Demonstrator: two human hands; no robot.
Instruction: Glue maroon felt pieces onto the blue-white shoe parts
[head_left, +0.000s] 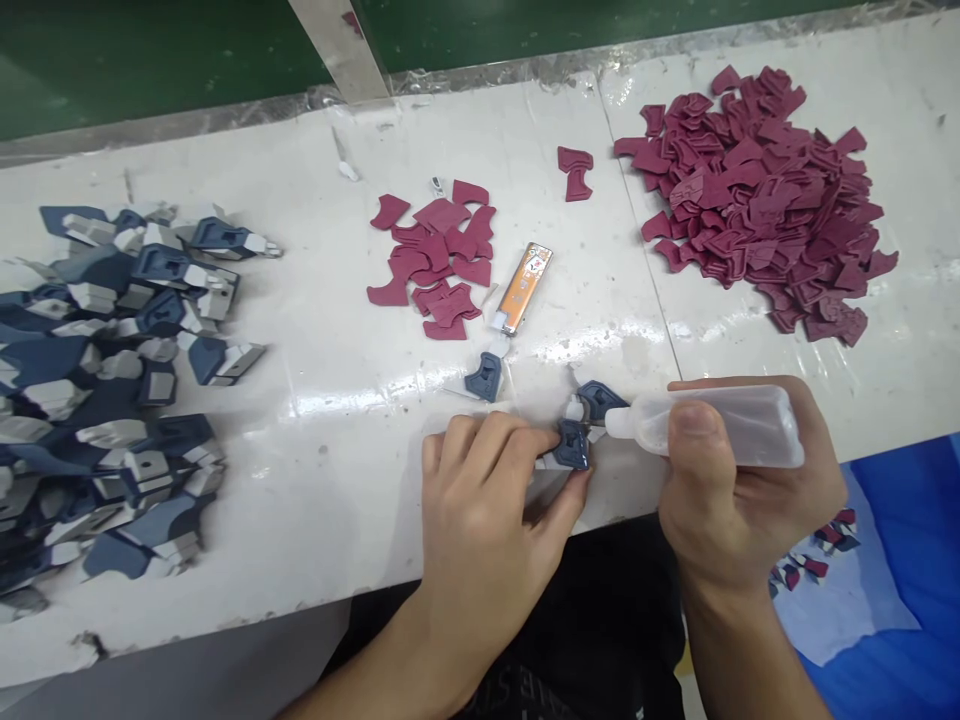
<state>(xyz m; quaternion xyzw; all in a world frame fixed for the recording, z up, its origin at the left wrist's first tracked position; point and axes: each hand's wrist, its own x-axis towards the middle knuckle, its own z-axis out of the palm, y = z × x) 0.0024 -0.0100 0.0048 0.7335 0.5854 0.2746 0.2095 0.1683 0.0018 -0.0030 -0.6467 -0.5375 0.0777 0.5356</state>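
Note:
My left hand (pixel 484 500) pinches a small blue-and-grey plastic piece (pixel 573 446) against the white table's front edge. My right hand (pixel 739 490) grips a clear squeeze bottle (pixel 720 425) lying sideways, its white nozzle touching that piece. Two more blue pieces lie close by: one (pixel 598 398) just behind the nozzle, another (pixel 485 377) a little farther left. An orange glue tube (pixel 525 287) lies behind them.
A large heap of blue-and-grey pieces (pixel 112 390) covers the left of the white table (pixel 322 400). A small cluster of maroon cut-outs (pixel 439 258) lies mid-table, a big maroon pile (pixel 757 190) at the right. A blue bin (pixel 885 590) with finished pieces sits lower right.

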